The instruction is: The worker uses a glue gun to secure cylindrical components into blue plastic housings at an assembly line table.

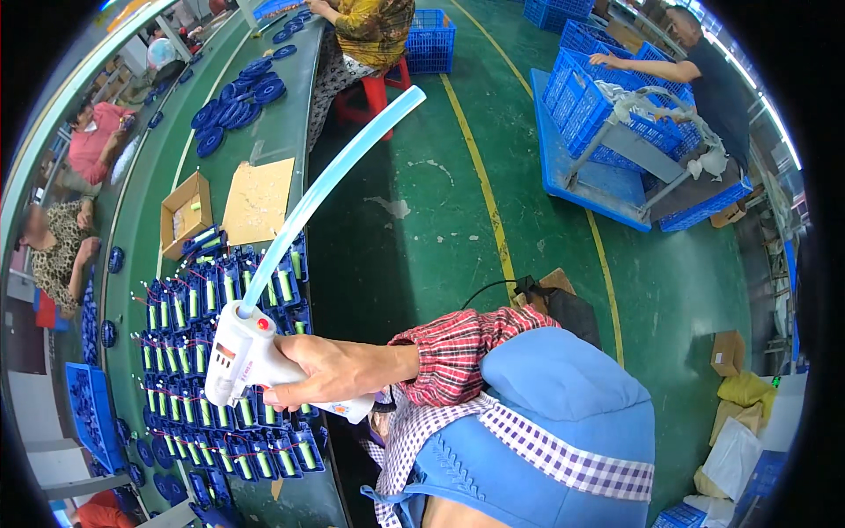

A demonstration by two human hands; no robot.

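Observation:
My right hand, in a red plaid oversleeve, is closed round the grip of a white hot glue gun with a red button. A long translucent bluish glue stick rises from the gun and curves up to the right. Beneath and around the gun, rows of small blue plastic housings lie on the bench. They hold green cylindrical cells and thin red wires. The gun and hand hide some of these housings. My left hand is out of view. My blue top and checkered apron strap fill the lower middle.
Past the housings are an open cardboard box, a flat cardboard sheet and piled blue round parts. Co-workers sit along the line. At the right, a person stands by a blue trolley carrying crates. Yellow lines mark the green floor.

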